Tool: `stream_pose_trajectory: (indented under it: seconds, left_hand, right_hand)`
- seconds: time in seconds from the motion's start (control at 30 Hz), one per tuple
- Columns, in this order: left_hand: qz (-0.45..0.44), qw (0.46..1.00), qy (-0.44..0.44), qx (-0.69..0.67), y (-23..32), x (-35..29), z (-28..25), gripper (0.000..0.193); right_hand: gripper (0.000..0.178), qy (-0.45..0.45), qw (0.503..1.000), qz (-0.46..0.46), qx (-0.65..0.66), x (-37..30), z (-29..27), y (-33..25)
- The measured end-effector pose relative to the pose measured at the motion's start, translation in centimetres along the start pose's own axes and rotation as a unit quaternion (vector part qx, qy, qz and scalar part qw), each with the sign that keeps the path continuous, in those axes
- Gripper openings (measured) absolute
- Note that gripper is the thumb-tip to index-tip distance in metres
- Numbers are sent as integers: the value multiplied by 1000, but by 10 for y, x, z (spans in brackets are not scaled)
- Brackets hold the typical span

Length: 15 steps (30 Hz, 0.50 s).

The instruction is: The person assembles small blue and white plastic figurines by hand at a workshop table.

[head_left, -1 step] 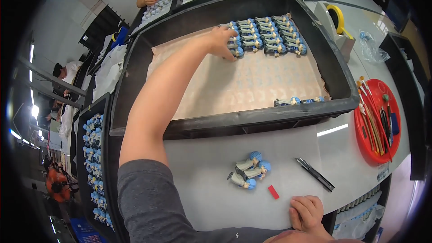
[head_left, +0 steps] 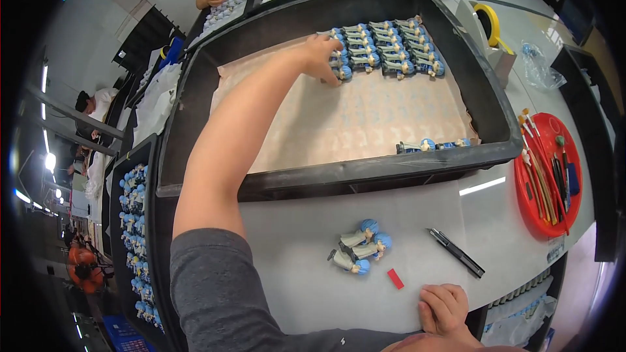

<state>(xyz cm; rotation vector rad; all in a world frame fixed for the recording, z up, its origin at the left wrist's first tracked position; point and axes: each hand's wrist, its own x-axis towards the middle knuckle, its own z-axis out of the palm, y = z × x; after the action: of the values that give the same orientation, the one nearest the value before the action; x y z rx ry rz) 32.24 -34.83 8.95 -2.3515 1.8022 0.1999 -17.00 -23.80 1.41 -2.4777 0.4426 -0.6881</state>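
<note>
Curving left hand (head_left: 319, 55) around figurines (head_left: 345, 73); cannot tell if gripping. Best not jostling those rightward. Resting right hand (head_left: 445, 308), loosely closed, on counter (head_left: 293, 234).

Matt black plastic, the tray (head_left: 345, 173) was, and creased, thin paper (head_left: 391, 111) lined it! Inside it, the figures (head_left: 401, 65) looked smooth, plastic; below it, the table (head_left: 404, 212) gleamed; right of it, the bowl (head_left: 523, 199) showed glossy red plastic!

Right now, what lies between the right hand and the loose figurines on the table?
In the head view, a small red piece lies between the right hand and the figurines.
</note>
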Motion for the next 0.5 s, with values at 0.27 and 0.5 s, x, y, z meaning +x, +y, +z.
stream_pose_trajectory:
  seconds: [0.27,0.5]
  left_hand:
    - [-52,995,-21,-80,-1,12,15,81]
    - [-58,991,-8,-118,-4,4,28,75]
  right_hand:
    - [17,-25,1000,-8,8,2,-2,2]
    - [20,-22,1000,-12,9,-3,-3,5]
